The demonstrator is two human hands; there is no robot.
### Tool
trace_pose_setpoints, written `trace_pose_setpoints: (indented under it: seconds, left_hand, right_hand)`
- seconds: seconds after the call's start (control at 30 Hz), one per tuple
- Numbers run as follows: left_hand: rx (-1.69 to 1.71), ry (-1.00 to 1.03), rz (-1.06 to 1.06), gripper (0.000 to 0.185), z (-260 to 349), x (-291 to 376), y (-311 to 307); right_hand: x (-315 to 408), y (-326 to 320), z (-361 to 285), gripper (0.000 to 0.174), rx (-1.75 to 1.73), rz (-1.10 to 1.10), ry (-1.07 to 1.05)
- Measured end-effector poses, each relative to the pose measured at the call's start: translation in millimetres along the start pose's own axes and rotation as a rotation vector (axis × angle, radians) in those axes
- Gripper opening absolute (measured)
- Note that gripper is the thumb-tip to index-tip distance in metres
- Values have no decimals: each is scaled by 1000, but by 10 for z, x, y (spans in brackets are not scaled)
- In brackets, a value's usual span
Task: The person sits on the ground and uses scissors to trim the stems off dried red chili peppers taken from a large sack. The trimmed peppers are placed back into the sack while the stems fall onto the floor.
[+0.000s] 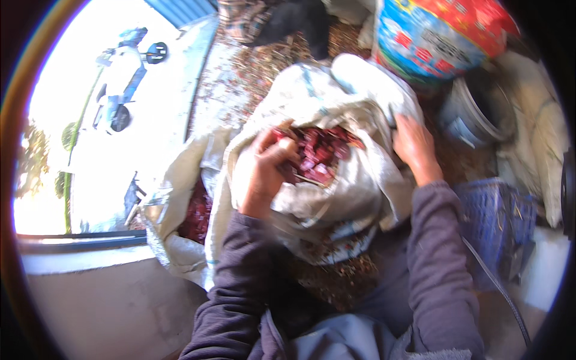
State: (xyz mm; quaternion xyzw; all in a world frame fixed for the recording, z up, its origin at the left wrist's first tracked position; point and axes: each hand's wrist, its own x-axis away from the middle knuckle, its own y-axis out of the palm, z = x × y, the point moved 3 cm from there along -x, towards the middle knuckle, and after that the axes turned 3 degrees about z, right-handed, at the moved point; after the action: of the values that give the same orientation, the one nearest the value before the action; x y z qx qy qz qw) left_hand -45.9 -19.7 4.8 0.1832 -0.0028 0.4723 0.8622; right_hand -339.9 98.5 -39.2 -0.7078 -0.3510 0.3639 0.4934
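Note:
In front of me stands a white woven plastic sack [328, 200], its mouth rolled open. Inside lie dark red, glossy dried pieces [320, 150], which look like chillies. My left hand [270, 166] is at the left side of the mouth, with fingers and thumb curled on some of these red pieces; blur hides how many. My right hand [414, 139] grips the sack's fabric at the right of the opening. A second white woven sack [173, 198], to the left, also shows dark red contents.
At upper right are a colourful printed bag [432, 40] and a grey bucket [479, 110], tilted. A blue-purple plastic crate [481, 220] and a cable [495, 283] are on the right. Dry plant debris [261, 67] litters the floor; a motor scooter [119, 85] stands outside.

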Motion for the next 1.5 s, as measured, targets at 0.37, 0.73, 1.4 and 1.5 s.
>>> trace_pose_setpoints:
  seconds: [0.37, 0.73, 1.4, 1.5]
  left_hand:
    - [36, 12, -4, 47, -60, -22, 74]
    - [-60, 55, 60, 25, -46, 7, 28]
    - [-194, 195, 224, 26, 31, -75, -140]
    - [-146, 201, 215, 27, 34, -101, -192]
  right_hand:
    - [100, -160, -250, 40, -22, -458, 120]
    - [151, -418, 73, 64, -29, 88, 294]
    - [482, -527, -1043, 61, -777, -58, -210]
    - [590, -480, -1108, 56, -687, 5, -329]
